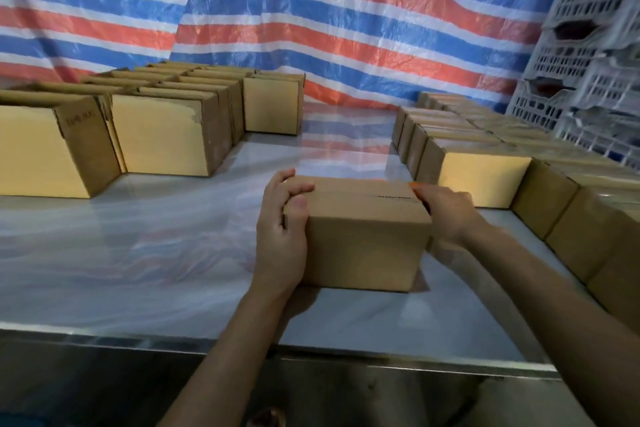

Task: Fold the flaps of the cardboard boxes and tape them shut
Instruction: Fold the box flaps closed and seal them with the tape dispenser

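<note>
A closed cardboard box (367, 243) lies on the table in the middle of the view, with a strip of tape along its top seam. My left hand (280, 236) grips its left end, fingers curled over the top edge and thumb on the near corner. My right hand (450, 211) is at the box's right top edge, curled round a small orange tool (415, 186). Only the tool's tip shows past my fingers, so I cannot tell what kind it is.
Several open-topped boxes (166, 135) stand in rows at the back left. Closed boxes (485, 173) line the right side. White plastic crates (595, 55) are stacked at the far right. A striped tarp hangs behind. The table's front edge (207, 340) runs below my forearms.
</note>
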